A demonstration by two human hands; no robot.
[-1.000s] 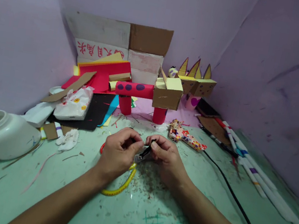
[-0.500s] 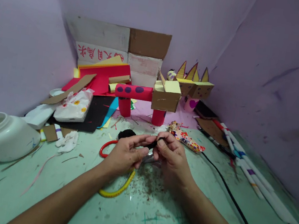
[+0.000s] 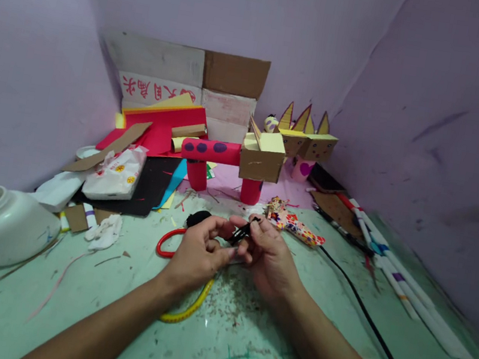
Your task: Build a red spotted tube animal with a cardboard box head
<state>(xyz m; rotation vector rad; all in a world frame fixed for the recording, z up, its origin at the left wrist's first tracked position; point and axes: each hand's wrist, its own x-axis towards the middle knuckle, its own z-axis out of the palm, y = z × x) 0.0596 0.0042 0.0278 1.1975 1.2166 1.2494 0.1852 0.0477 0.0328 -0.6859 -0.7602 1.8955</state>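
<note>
Both my hands meet over the table around a small bundle of black yarn (image 3: 240, 233). My left hand (image 3: 203, 251) is closed on the yarn's left side, thumb and fingers pinching. On the other side, my right hand (image 3: 271, 251) grips the strands between thumb and forefinger. Behind my left hand lies a black yarn ball (image 3: 198, 217), partly hidden. Below my hands rest scissors with one red handle (image 3: 164, 244) and one yellow handle; their blades are mostly covered. A red toilet-roll figure with purple spots and a cardboard box head (image 3: 261, 163) stands just beyond.
A patterned glue gun (image 3: 298, 225) trails a black cord to the right. White rolled tubes (image 3: 404, 287) line the right wall. At left are a white pot (image 3: 0, 226), a tissue pack (image 3: 117, 175) and coloured paper (image 3: 161, 124). Box-headed figures (image 3: 317, 149) stand behind.
The black yarn has spread into visible separate strands between my fingers. Both hands stay close together, and the view has shifted slightly.
</note>
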